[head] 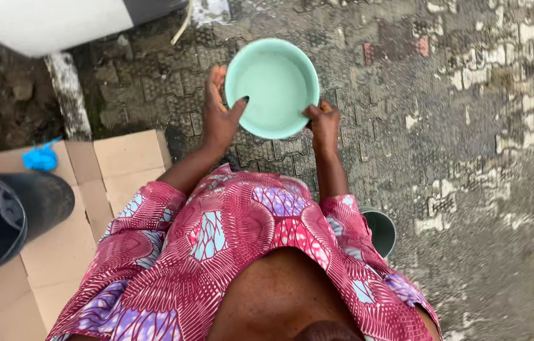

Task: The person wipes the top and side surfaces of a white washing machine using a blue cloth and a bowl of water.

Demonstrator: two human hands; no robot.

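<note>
Both grips are seen clasped on the rim of a round, pale-green plastic bowl (pixel 272 87), which is held out in front of the body above the paved ground (pixel 469 189).

Head view: the left hand (pixel 218 123) is placed on the bowl's left edge, with the thumb hooked over the rim into the inside and the remaining fingers spread along the outer wall. The right hand (pixel 324 125) is closed on the lower right edge, with the thumb laid over the lip and the fingers curled underneath, out of sight. Neither grip is slack; both are closed on the rim only as far as its thickness allows.

The bowl is judged light and fairly stiff, with a smooth and possibly slippery wall. A thin film of liquid may be lying inside, but this cannot be confirmed. The rim is judged the soundest place to take hold, on opposite sides, so that the bowl is kept level.

Flattened brown cardboard sheets (pixel 121 164) are laid at the left, and a black plastic bucket (pixel 8 215) is resting on its side across them. A crumpled blue item (pixel 41 158) is lying near it. A small grey-green round container (pixel 380 230) is standing on the ground below the right elbow.
</note>
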